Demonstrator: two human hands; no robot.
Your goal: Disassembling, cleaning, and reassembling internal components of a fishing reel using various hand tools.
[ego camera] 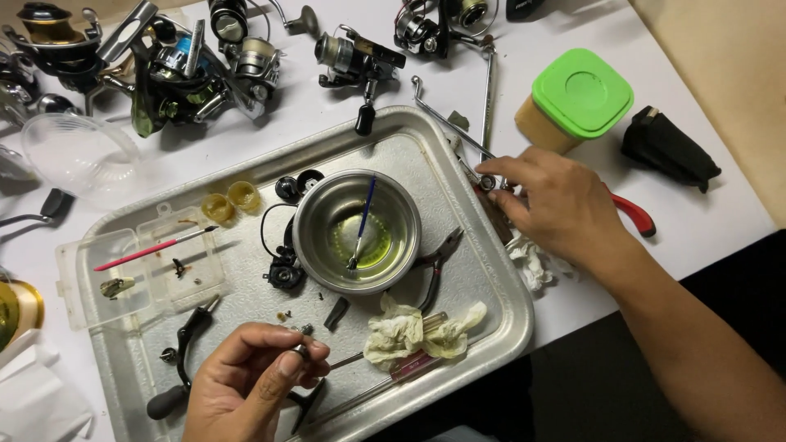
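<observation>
White table [696, 237], a cluster of fishing reels [188, 65] along its far edge. Metal tray [491, 270] on it, long axis running from near-left to far-right. Steel bowl [357, 231] mid-tray, yellowish liquid inside, a blue brush [361, 223] standing in it, bristles down, handle leaning away. Clear parts box [139, 266] at the tray's left, a pink brush [155, 244] lying across it, tip pointing right. Stained rag [422, 331] near the front rim, pliers [438, 266] just right of the bowl. Green-lidded tub [577, 98] beyond the tray, right.

Right hand [557, 205] rests over the tray's right rim, fingertips on a small metal piece by a long rod [446, 121]; whether it grips, cannot tell. Red handle [637, 214] shows under it.

Left hand [250, 381] over the tray's near-left, thumb and forefinger pinched on a tiny dark metal part [303, 350]; too small to read its shape or axis.
</observation>
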